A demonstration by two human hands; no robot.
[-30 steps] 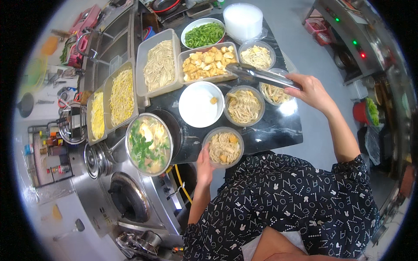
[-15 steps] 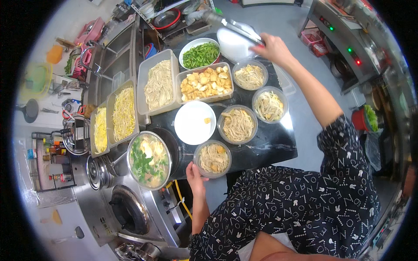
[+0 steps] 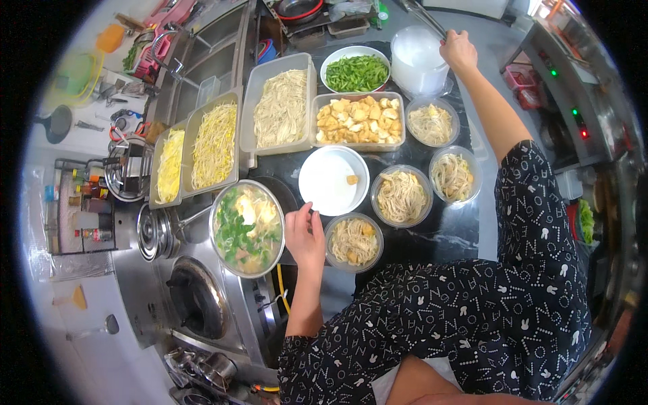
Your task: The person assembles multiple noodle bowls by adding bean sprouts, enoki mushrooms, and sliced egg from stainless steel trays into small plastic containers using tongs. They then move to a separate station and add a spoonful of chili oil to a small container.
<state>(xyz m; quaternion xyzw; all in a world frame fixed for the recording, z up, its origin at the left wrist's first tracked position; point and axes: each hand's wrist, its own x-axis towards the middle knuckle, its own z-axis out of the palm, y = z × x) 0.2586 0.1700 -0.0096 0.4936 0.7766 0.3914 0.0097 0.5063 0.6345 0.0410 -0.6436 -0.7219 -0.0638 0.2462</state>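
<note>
My right hand (image 3: 459, 50) is raised at the far side of the counter, closed around the end of metal tongs (image 3: 425, 18) that run out of the top of the picture. Below it is a stack of translucent white plastic containers or lids (image 3: 417, 57). My left hand (image 3: 305, 233) has its fingers curled together at the near rim of a white bowl (image 3: 324, 192); a small dark spot shows at the fingertips, too small to name. That bowl holds one piece of fried tofu (image 3: 352, 179). Just right of this hand is a round clear container of noodles (image 3: 354, 243).
More noodle containers (image 3: 401, 196) stand toward the right edge. Behind are a tub of tofu pieces (image 3: 358, 121), a bowl of chopped greens (image 3: 356, 73), a noodle tub (image 3: 280, 104) and bean sprouts (image 3: 214, 145). A metal pot of soup (image 3: 248, 229) stands left, beside a burner (image 3: 196, 297).
My left hand has moved up from the nearest noodle container to the white bowl's rim, fingers curled. The right hand has carried the tongs farther away. The view has shifted slightly.
</note>
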